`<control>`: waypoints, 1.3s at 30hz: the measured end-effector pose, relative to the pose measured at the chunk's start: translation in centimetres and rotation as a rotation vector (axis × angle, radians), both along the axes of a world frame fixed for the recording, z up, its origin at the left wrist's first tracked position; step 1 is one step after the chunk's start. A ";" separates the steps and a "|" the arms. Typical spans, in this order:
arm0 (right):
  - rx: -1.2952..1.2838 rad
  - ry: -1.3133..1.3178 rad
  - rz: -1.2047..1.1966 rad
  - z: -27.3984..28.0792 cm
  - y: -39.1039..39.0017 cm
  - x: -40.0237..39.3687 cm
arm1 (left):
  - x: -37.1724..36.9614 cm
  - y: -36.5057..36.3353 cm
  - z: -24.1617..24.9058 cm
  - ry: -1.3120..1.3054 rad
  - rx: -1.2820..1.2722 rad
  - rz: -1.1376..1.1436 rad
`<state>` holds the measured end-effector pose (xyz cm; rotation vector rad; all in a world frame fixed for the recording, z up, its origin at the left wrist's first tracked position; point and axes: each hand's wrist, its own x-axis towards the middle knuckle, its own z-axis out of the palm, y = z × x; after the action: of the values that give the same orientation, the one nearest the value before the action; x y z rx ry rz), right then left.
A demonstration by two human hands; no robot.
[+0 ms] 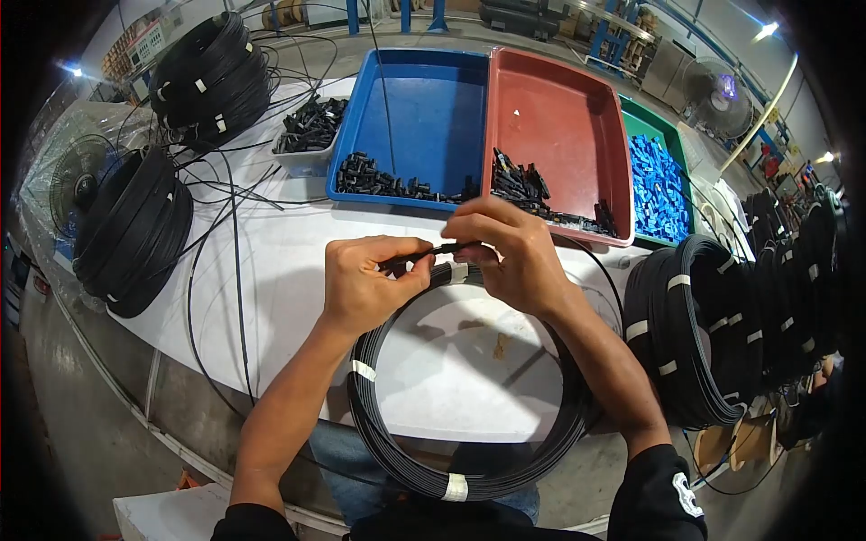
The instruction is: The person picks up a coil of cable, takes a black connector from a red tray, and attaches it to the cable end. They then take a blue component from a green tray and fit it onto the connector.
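Above the far rim of a coil of black cable (368, 401), my left hand (368, 281) pinches a slim black connector piece (446, 249) between thumb and fingertips. The fingers of my right hand (516, 251) close on the other end of that same piece. How it joins to the cable is hidden by my fingers. White tape bands wrap the coil, which rests partly on the white table (275, 270) and overhangs its near edge towards my lap.
A blue tray (433, 99) and a red tray (555, 99) hold small black parts. Blue parts fill a green tray (683, 162). A small bin (302, 162) stands left. Cable coils (212, 81) are stacked left, with more coils (695, 334) at right. Loose cables (236, 270) cross the table's left side.
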<state>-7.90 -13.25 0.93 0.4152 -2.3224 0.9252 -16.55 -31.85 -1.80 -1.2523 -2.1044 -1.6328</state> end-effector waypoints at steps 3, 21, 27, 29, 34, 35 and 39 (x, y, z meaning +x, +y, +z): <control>0.118 0.039 -0.040 0.2 0.2 0.1 | -0.1 0.0 -0.1 0.000 -0.011 -0.022; 0.181 0.339 0.078 -1.5 0.5 -0.7 | 0.5 0.6 -0.5 -0.457 0.075 -0.198; 0.190 0.281 0.014 -1.0 -0.3 0.2 | 2.3 1.1 0.5 0.208 0.044 0.136; 0.135 0.105 -0.047 -0.9 -0.6 0.6 | 2.1 0.9 0.3 0.344 0.018 0.173; -0.386 -0.371 0.093 0.2 -0.5 0.1 | 2.5 0.9 0.4 0.785 -0.085 0.313; -0.432 -0.426 0.123 0.3 -0.2 0.0 | 2.2 0.9 0.1 0.735 -0.072 0.283; -0.375 -0.332 0.129 -0.6 0.1 -0.4 | 0.5 1.1 -0.2 0.491 0.031 0.158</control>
<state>-8.31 -13.12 0.30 0.2704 -2.3526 1.5604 -16.06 -30.79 -2.00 -1.2798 -1.8112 -1.1414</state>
